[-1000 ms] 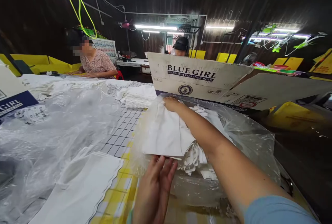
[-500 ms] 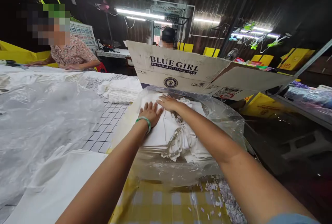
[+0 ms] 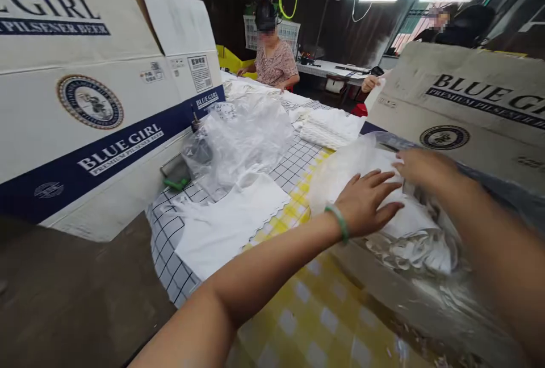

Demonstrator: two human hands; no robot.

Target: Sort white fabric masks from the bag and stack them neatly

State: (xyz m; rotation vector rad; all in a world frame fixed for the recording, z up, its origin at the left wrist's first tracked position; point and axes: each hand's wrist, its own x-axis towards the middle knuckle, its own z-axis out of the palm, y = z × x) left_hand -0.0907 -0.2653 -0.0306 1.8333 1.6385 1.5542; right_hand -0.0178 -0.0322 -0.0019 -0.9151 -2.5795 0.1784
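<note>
A pile of white folded cloth pieces [image 3: 419, 223] with looped edges lies inside a clear plastic bag [image 3: 327, 178]. Over the left part of this pile is my left hand [image 3: 368, 203], fingers spread, a green bangle on its wrist; it holds nothing. My right hand [image 3: 426, 166] is at the pile's far side, blurred by motion, so its grip is unclear. Left of the bag, a white sleeveless garment [image 3: 238, 217] lies flat on the table. Crumpled clear plastic [image 3: 247, 135] rests beyond that garment.
A large beer carton [image 3: 106, 146] stands at the left; another carton [image 3: 477, 95] stands behind the bag. The table has a checked cover [image 3: 164, 243]. A white cloth stack [image 3: 327, 129] lies farther back. One co-worker [image 3: 276, 64] sits across the table; another person's hand [image 3: 372, 83] holds white cloth.
The view has swung left, bringing the left carton into sight. My left hand has lifted from lying flat on the pile. My right hand stays near the pile's far side, now blurred.
</note>
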